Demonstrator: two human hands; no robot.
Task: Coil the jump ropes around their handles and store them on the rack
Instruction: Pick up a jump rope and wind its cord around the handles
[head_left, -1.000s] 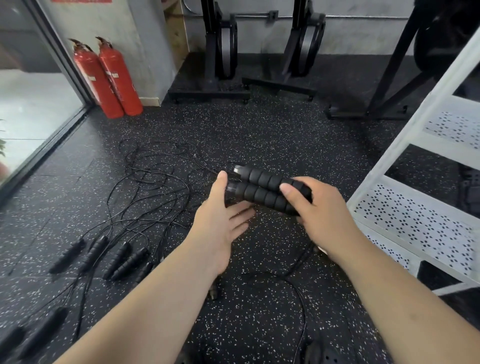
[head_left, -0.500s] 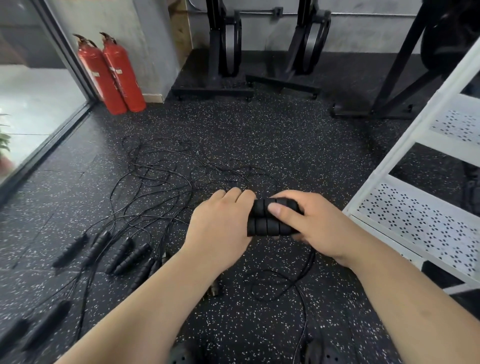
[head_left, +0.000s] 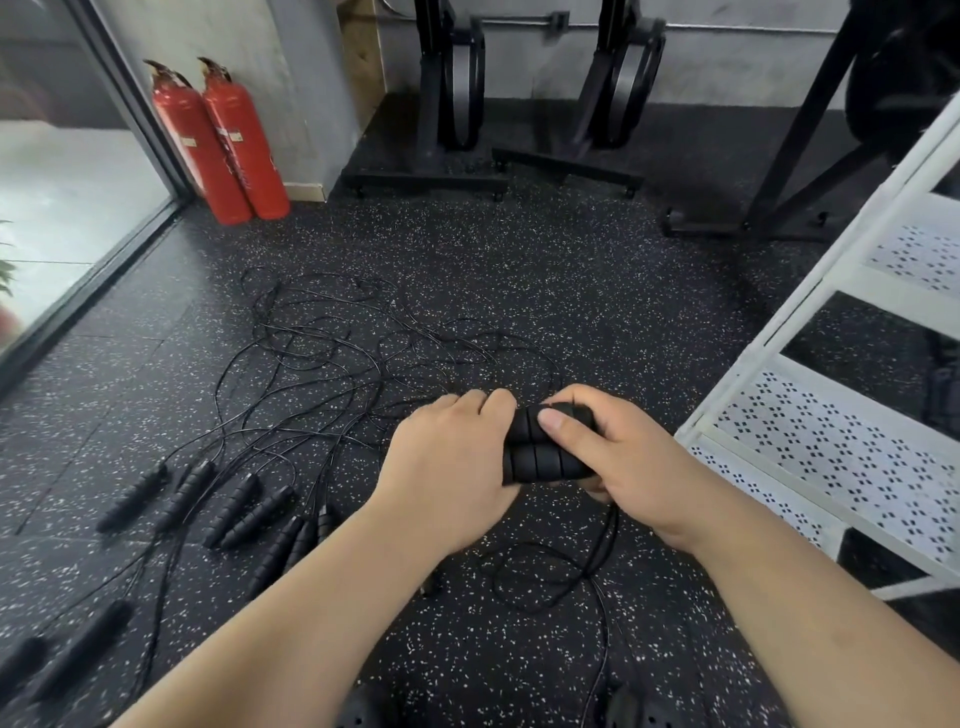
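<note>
Both hands curled round the paired handles (head_left: 540, 460), left hand (head_left: 447, 467) on one end, right hand (head_left: 623, 462) clamped on the other, above the floor (head_left: 467, 270) beside the rack (head_left: 831, 452). Cord (head_left: 597, 561) hung slack beneath, uncoiled. Risk: winding could drag it into the tangled ropes (head_left: 322, 374) nearby and knot.

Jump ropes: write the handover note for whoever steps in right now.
Left hand and right hand both grip one pair of handles, held side by side. Its cord trails uncoiled beneath. Other ropes lie tangled on the floor to the left. White rack stands right; its visible shelves hold no rope. Done: nothing stored. Left: coil each rope, rack them all.
</note>
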